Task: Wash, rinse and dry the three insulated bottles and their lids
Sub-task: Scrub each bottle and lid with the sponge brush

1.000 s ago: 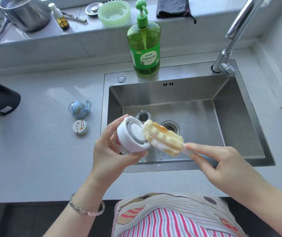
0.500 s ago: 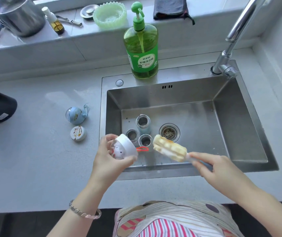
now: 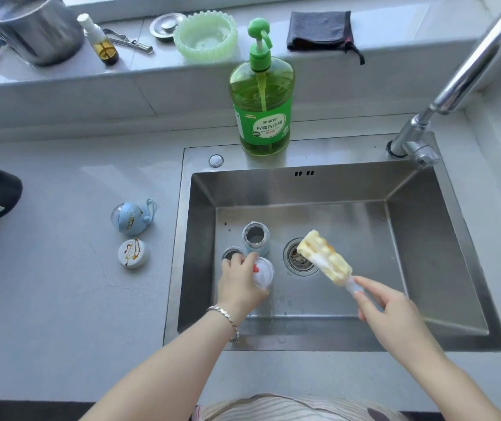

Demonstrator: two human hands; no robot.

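Left hand (image 3: 241, 282): curled round the white lid (image 3: 263, 273), gripping it low inside the sink (image 3: 443, 338); a red bit showed by the thumb.
Under the lid: hidden by the hand, so whether the lid rested on anything could not be told.
Right hand (image 3: 392, 314): fingertips pinched the clear handle of the sponge brush (image 3: 325, 256).
Brush head: yellow foam, angled up and away from the right grip toward the left hand, hanging over the drain (image 3: 302, 262), apart from the lid.
Blue bottle (image 3: 255, 237): upright with its mouth open, just beyond the left grip, on the sink floor.
Second bottle (image 3: 232, 255): open mouth at the fingertips of the left hand, beside the blue bottle.
Blue lid (image 3: 132, 218): out on the counter (image 3: 60, 299), well to the left of the left grip.
Round lid (image 3: 133, 253): on the counter, just nearer the person than the blue lid.
Detergent bottle (image 3: 262, 101): on the sink's far rim, well beyond both grips.
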